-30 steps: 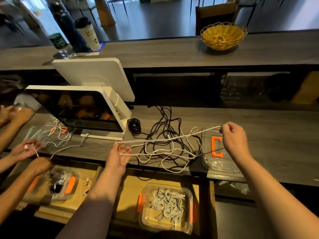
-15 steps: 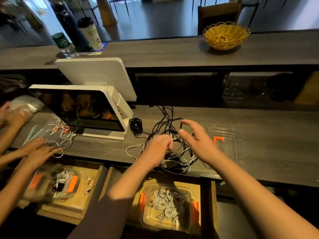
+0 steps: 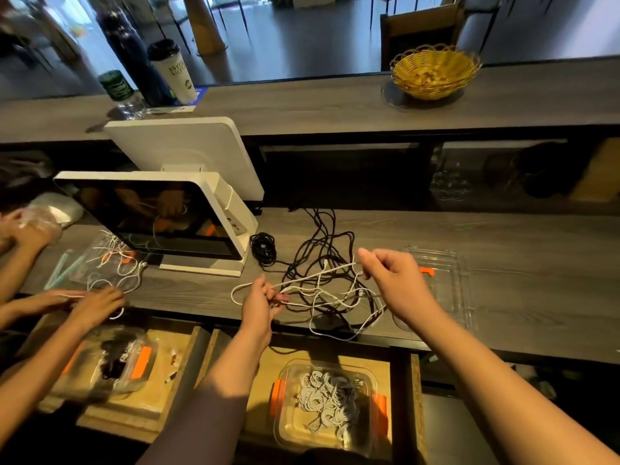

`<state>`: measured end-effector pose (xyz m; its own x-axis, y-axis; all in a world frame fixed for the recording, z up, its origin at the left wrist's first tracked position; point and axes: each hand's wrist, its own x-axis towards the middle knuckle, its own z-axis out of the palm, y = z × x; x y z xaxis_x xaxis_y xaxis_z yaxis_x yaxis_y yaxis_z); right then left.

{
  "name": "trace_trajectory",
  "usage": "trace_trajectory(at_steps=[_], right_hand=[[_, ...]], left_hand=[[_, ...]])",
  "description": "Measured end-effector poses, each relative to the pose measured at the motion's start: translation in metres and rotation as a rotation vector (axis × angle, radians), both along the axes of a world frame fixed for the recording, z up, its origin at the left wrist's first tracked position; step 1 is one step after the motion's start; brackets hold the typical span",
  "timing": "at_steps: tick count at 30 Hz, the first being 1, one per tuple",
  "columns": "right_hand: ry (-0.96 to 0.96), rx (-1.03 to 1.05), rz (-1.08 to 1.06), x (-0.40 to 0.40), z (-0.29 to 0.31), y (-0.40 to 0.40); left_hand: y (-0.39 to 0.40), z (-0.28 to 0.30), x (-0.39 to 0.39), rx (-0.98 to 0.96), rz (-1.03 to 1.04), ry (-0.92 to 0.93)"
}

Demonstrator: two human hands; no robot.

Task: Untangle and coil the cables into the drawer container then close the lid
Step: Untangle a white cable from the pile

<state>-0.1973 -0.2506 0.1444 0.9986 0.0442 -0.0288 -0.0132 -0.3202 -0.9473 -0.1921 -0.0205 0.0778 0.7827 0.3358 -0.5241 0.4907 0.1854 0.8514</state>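
A white cable [image 3: 315,275] runs across a tangle of black cables [image 3: 322,250] on the grey counter. My left hand [image 3: 260,305] grips looped turns of the white cable near the counter's front edge. My right hand [image 3: 394,283] pinches the same cable higher up, to the right, holding it taut above the tangle. Below, in the open wooden drawer [image 3: 416,380], stands a clear container [image 3: 285,427] with orange clips, holding coiled white cables [image 3: 330,399]. Its clear lid [image 3: 449,290] with an orange clip lies on the counter right of my right hand.
A white point-of-sale screen [image 3: 161,216] stands at the left, a small black coil [image 3: 263,248] beside it. Another person's hands [image 3: 90,302] work white cables at the far left above a second drawer container [image 3: 114,364]. A yellow basket [image 3: 434,70] and bottles [image 3: 134,52] sit on the upper ledge.
Both hands were close together over the tangle half a second ago. Now they have drawn apart, the right hand lifting the white cable up and right while the left holds its loops.
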Motion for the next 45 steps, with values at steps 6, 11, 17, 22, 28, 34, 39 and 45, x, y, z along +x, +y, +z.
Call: trace_trajectory(at_steps=[6,11,17,22,28,34,39,45], right_hand=[[0.131,-0.222,-0.082,-0.001,-0.01,-0.006],[0.067,0.042,0.217,-0.016,0.005,0.029],[-0.014,0.219,0.036,-0.021,0.007,0.02],[0.052,0.438,-0.201,-0.015,0.008,-0.007],[0.191,0.173,-0.259,-0.007,-0.016,-0.026],[0.101,0.077,0.102,-0.018,0.004,0.003],[0.036,0.22,0.178,-0.025,0.027,0.007],[0.048,0.334,0.004,-0.029,0.022,-0.015]], left_hand=[[-0.025,0.06,0.014,0.259,-0.308,-0.281],[-0.067,0.097,0.003,0.518,-0.7,-0.39],[-0.054,0.055,0.002,0.434,-0.448,-0.285],[-0.014,-0.009,-0.004,0.213,-0.225,-0.041],[-0.01,0.022,-0.002,0.095,-0.173,-0.255],[-0.054,0.104,0.002,0.566,-0.627,-0.408],[-0.064,0.108,-0.004,0.587,-0.653,-0.41],[-0.029,0.031,-0.008,0.537,-0.437,-0.118]])
